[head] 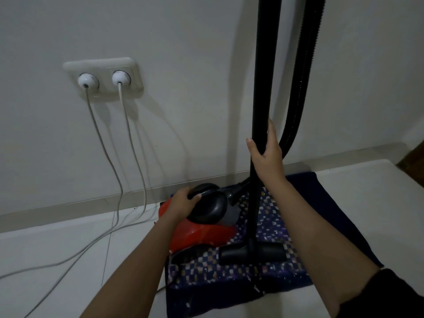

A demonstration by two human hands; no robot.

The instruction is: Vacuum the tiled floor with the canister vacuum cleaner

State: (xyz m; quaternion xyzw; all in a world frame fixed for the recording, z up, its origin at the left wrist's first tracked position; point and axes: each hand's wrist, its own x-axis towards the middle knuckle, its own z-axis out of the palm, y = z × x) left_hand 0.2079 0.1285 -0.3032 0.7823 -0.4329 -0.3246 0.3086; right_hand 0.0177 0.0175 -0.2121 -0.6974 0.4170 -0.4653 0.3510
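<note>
Head camera is showing the canister vacuum cleaner (202,234) sitting on the patterned mat (218,271), left hand (183,200) gripping its handle (207,188), right hand (266,154) curling round the upright wand (263,88). Seemingly setting up; next calls for lifting it onto the tiles (68,249).

A white wall (183,42) filled most of the view. On it sat a pale double socket (101,64) with two round white plugs, left (85,81) and right (119,77), side by side. A thin cord hung from each, left (104,145) and right (133,145); both dropped past the skirting (68,206), crossed and trailed off to the lower left. To the right, near the skirting, lay a mat (206,274), checked in small pale squares at its middle and plain dark blue round its edge. Something brown (413,161) showed at the far right edge, too little to tell.
</note>
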